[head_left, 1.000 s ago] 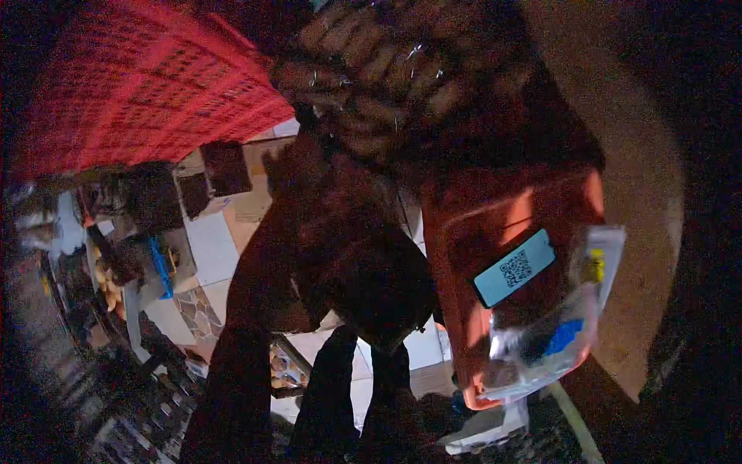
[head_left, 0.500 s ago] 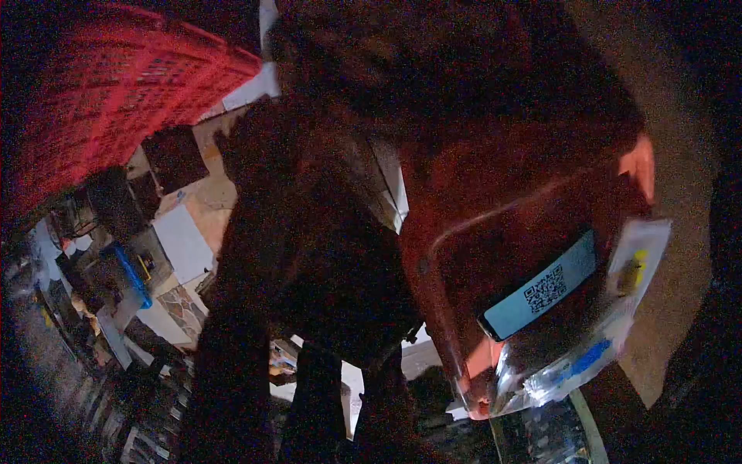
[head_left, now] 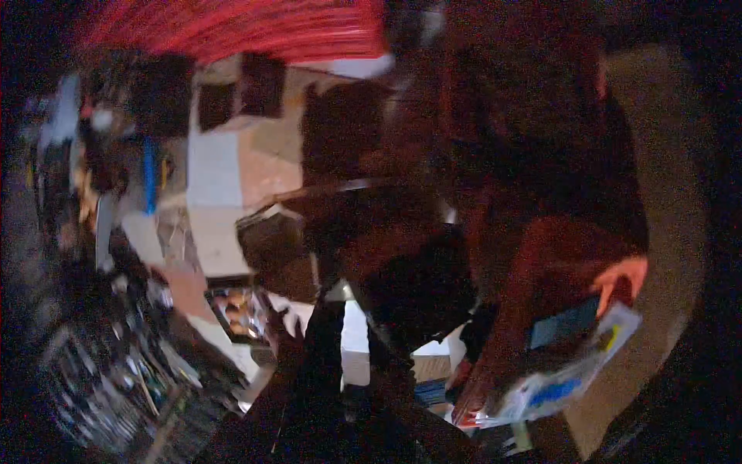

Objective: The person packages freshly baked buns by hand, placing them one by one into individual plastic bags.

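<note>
Left of the tub (head_left: 622,280) and well apart from it lies the tray (head_left: 229,283), with our left hand (head_left: 287,334) just on its tub side. The fingers look parted and we see nothing held in them; whether one touches the tray we cannot tell. What seems to be our right hand (head_left: 396,373) is a dark shape nearer the tub; how far it is closed, and on what, we cannot make out.

The tray looks stiff, and we judge it light. The brownish pieces (head_left: 243,309) in it are blurred but may well slide if it tips, so two opposite rims seem our best hold. Its long axis appears to run away from us, the far end slanting away from the tub, though blur leaves this unsure.

In the tub lies the phone (head_left: 563,323), with the packet (head_left: 553,393) at the tub's near edge; the crate (head_left: 247,31) is beyond, to the tub's left.
</note>
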### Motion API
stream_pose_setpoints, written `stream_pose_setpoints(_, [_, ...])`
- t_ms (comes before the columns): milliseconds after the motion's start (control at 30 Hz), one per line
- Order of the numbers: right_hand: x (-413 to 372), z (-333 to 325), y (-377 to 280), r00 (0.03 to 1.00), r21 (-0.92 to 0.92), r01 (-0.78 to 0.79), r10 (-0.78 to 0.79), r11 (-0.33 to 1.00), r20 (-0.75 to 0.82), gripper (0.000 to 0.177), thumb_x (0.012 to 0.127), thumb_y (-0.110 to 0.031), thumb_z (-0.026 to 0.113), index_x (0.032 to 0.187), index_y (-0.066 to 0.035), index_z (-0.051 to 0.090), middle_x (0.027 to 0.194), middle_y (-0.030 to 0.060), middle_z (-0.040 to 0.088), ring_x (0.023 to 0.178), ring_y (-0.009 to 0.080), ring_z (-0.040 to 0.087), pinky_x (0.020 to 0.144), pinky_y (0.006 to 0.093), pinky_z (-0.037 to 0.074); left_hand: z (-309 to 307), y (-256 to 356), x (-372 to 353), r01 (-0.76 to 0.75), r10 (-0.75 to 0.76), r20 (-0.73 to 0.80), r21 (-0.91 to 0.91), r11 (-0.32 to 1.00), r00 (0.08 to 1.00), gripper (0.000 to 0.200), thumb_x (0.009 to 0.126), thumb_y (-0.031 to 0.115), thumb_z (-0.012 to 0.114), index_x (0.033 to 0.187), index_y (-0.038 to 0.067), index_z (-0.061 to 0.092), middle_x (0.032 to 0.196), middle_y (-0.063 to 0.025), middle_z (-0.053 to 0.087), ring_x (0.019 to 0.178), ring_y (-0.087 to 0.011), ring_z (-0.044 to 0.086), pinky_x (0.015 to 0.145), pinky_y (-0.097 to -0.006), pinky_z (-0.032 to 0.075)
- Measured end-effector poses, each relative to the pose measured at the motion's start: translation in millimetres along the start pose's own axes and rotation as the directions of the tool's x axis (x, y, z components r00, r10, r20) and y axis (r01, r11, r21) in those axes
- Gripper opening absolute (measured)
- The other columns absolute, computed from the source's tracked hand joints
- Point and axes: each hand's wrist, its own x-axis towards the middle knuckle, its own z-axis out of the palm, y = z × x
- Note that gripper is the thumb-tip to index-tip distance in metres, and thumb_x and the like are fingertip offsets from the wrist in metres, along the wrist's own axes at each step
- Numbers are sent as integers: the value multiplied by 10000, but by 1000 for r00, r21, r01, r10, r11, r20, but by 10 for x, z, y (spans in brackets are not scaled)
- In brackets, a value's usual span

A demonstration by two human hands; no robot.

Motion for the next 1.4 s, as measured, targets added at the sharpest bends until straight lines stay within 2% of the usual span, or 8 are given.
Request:
stream_pose_setpoints(300, [276,419,-34,998,-524,33,2,851,66,806,745,-515,548,1328,-47,247,1204,283,416,1037,368,496,867,434,413,1229,-1346,-305,298,-294,175,2,955,940,963,667,594,610,1349,107,136,1227,-151,394,1059,-348,472,806,-485,419])
stream_pose_setpoints(500, [42,875,69,970,-728,-3,-174,686,-168,894,720,-586,537,1359,-60,200,1202,297,429,1013,395,512,842,458,429,1965,-2304,-238,488,-461,264,-45,872,847,1008,657,611,617,1369,109,110,1241,-158,384,1067,-358,470,804,-496,420])
stream_pose_setpoints(600, [166,1123,238,958,-743,-69,-164,666,-236,872,735,-582,518,1358,-56,208,1196,293,444,1022,394,508,849,470,423,2722,-2735,177,616,-604,124,-120,779,787,991,651,601,628,1364,112,144,1216,-160,408,1048,-368,483,779,-506,425])
stream_pose_setpoints(767, [101,1553,366,969,-796,-11,-190,605,-157,850,742,-581,512,1345,-49,237,1207,281,442,1065,386,483,874,472,404,3409,-3137,253,609,-624,-144,-136,781,768,963,638,587,636,1345,103,196,1164,-152,443,993,-360,515,743,-507,433])
stream_pose_setpoints(833, [41,1770,297,964,-840,-5,-221,542,-149,841,744,-581,511,1338,-47,248,1207,275,444,1071,384,478,878,470,400,2442,-3374,-225,487,-494,70,-340,805,866,911,641,580,626,1303,73,260,1100,-139,464,953,-345,529,722,-503,439])
stream_pose_setpoints(933, [-39,1930,212,951,-911,10,-286,412,-120,829,746,-582,511,1328,-45,265,1207,266,447,1081,382,471,883,468,395,2773,-3599,-164,422,-502,-32,-497,758,864,876,651,573,617,1267,35,303,1079,-137,466,932,-342,533,713,-495,446])
stream_pose_setpoints(1133, [-147,1928,-227,918,-998,-18,-395,57,-39,805,752,-582,511,1308,-40,299,1207,248,453,1099,376,456,895,463,384,3425,-3650,-6,408,-561,6,-693,595,828,750,663,474,627,1207,19,384,1024,-137,487,901,-342,541,689,-494,455])
stream_pose_setpoints(1400, [-301,2690,-1031,907,-913,9,-381,-409,180,775,760,-583,511,1281,-34,344,1208,224,461,1124,369,436,910,455,369,3862,-4026,-106,432,-419,393,-902,-1,819,732,668,435,633,1227,37,379,1055,-143,507,902,-342,550,767,-506,429])
